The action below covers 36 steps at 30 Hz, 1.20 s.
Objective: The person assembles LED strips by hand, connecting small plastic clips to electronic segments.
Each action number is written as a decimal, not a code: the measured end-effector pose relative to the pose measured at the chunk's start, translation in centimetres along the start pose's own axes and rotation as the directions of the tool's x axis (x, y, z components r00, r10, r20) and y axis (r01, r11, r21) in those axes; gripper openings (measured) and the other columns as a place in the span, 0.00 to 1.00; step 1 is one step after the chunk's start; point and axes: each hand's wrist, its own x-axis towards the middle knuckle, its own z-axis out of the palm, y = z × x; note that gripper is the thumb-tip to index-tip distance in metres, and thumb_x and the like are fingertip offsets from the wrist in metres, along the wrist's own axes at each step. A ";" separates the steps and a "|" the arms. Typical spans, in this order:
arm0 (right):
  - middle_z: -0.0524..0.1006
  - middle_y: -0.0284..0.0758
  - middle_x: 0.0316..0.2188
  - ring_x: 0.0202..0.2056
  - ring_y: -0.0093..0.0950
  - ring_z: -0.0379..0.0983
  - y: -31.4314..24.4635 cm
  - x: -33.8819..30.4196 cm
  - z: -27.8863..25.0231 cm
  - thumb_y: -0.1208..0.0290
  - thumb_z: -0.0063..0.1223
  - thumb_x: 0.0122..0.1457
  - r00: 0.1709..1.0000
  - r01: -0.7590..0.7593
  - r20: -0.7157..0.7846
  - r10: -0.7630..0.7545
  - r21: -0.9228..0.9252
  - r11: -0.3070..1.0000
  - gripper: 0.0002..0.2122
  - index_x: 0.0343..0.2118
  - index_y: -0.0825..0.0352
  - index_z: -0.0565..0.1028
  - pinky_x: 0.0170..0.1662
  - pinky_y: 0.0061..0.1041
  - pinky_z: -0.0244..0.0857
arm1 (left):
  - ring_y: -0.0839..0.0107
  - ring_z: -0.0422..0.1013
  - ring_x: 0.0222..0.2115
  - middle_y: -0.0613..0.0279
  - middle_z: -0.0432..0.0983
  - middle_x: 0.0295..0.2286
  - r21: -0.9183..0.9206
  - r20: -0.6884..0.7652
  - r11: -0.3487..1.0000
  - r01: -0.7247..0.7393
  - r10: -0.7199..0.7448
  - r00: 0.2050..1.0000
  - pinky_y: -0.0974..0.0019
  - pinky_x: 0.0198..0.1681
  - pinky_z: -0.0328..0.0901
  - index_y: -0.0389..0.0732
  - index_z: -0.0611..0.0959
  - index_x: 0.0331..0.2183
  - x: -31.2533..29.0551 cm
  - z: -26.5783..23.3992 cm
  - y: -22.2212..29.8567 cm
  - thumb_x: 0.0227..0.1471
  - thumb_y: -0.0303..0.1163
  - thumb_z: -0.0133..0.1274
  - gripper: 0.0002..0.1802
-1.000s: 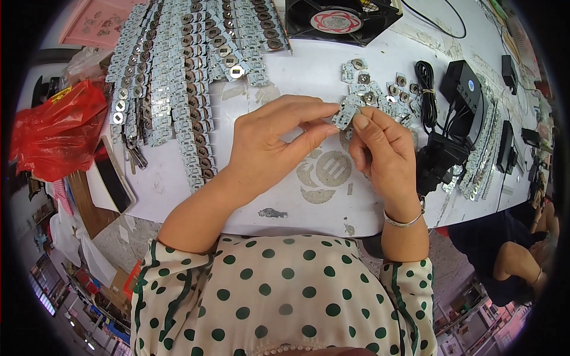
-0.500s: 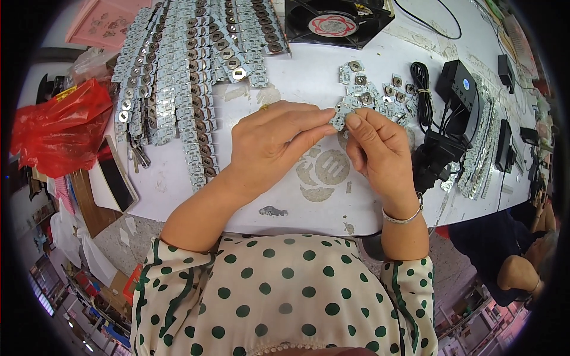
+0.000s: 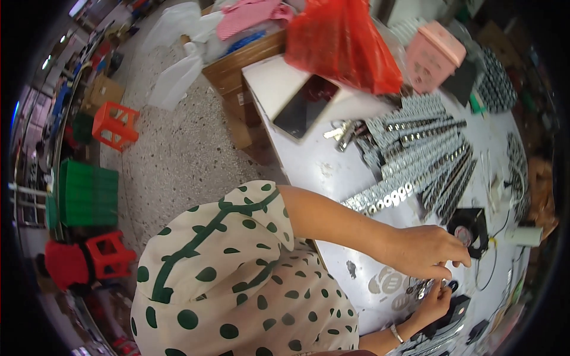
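Observation:
My left hand (image 3: 432,251) reaches over the white table with its fingers apart and nothing visible between them. Just below it, my right hand (image 3: 434,305), a bracelet on its wrist, has its fingertips pinched on a small circuit board that is mostly hidden. The tip of my left thumb comes close to these fingertips. Beside the hands lie loose small circuit boards (image 3: 423,288) with round metal parts, partly covered. Long strips of joined circuit boards (image 3: 424,155) lie in a fan on the table, beyond my left forearm.
A black fan (image 3: 469,231) stands past my left hand. Near the table's edge lie a phone (image 3: 306,108), a red plastic bag (image 3: 344,47) and a pink container (image 3: 433,57). Orange-red stools (image 3: 116,126) and a green bin (image 3: 89,193) stand on the floor at left.
The view has swung left, showing the floor, stools and bin; both hands now appear at lower right. My left fingers have come off the small circuit board and spread.

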 end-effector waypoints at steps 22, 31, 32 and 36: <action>0.73 0.41 0.38 0.40 0.39 0.71 -10.9 -4.2 4.8 0.77 0.56 0.54 0.786 0.251 0.403 -0.468 0.485 0.838 0.05 0.33 0.70 0.74 0.43 0.31 0.66 | 0.76 0.75 0.30 0.58 0.78 0.34 -0.101 -0.307 0.983 0.151 -0.175 0.935 0.74 0.35 0.70 0.37 0.78 0.43 -0.6 -11.5 -2.4 0.55 0.24 0.52 0.11; 0.74 0.36 0.42 0.46 0.35 0.68 -6.9 -2.0 1.4 0.76 0.57 0.51 0.858 0.369 0.304 -0.413 0.193 0.909 0.06 0.32 0.67 0.74 0.47 0.33 0.62 | 0.59 0.71 0.42 0.58 0.76 0.40 0.600 0.323 0.775 -0.199 -0.007 0.946 0.59 0.46 0.65 0.38 0.81 0.37 3.3 -6.9 -5.9 0.49 0.25 0.55 0.10; 0.74 0.36 0.42 0.46 0.35 0.68 -7.4 -1.7 2.1 0.76 0.57 0.51 0.862 0.368 0.297 -0.411 0.193 0.910 0.06 0.32 0.67 0.74 0.47 0.33 0.62 | 0.59 0.71 0.42 0.58 0.76 0.40 0.599 0.329 0.774 -0.206 -0.004 0.944 0.59 0.46 0.65 0.38 0.81 0.37 3.8 -5.9 -6.9 0.49 0.25 0.55 0.10; 0.75 0.33 0.43 0.45 0.33 0.68 -7.1 -1.1 3.4 0.71 0.58 0.51 0.770 0.548 0.288 -0.569 0.158 0.821 0.07 0.30 0.65 0.73 0.48 0.32 0.61 | 0.64 0.68 0.47 0.61 0.72 0.45 0.686 0.533 0.609 -0.398 -0.048 0.845 0.60 0.49 0.61 0.43 0.82 0.37 4.8 -2.3 -9.9 0.47 0.28 0.56 0.11</action>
